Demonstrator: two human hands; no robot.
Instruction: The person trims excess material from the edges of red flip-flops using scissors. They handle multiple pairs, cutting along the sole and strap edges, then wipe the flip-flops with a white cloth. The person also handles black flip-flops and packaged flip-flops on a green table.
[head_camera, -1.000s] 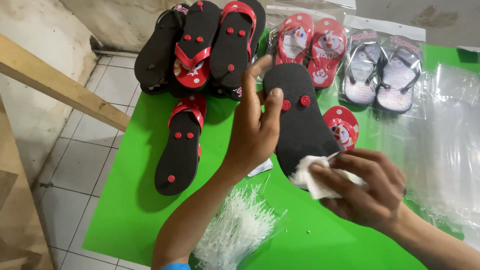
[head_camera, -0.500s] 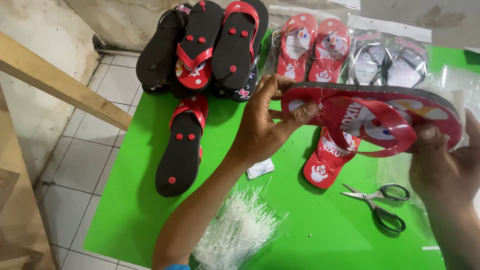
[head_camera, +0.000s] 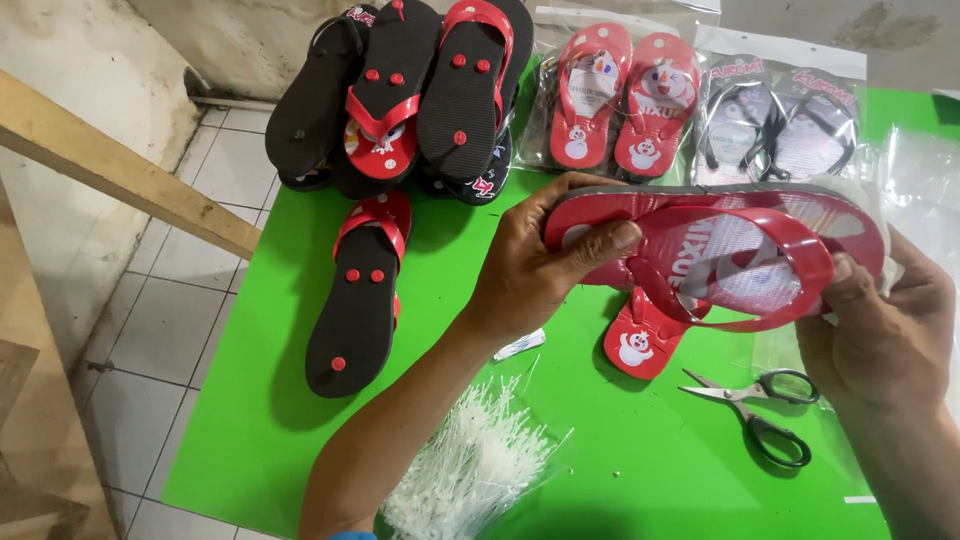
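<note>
Plastic tag pins (head_camera: 470, 470), a loose white heap, lie nearest at the bottom edge of the green table (head_camera: 260, 420). Black-handled scissors (head_camera: 755, 405) rest to their right, blades shut, just below the right hand. Left hand (head_camera: 530, 270) clasps the heel end of a red flip-flop (head_camera: 715, 250), thumb pressed on the top face, fingers curled under. Right hand (head_camera: 875, 330) grips the other end, fingers wrapped around the edge and strap. The flip-flop is held level above the table, strap side up. A second red flip-flop (head_camera: 640, 335) lies on the table under it, partly hidden. Left of it, a single flip-flop lies black sole up (head_camera: 360, 300). Farther back: a pile of black-soled flip-flops (head_camera: 420, 90), then bagged red pairs (head_camera: 615, 100) and bagged grey pairs (head_camera: 780, 125).
</note>
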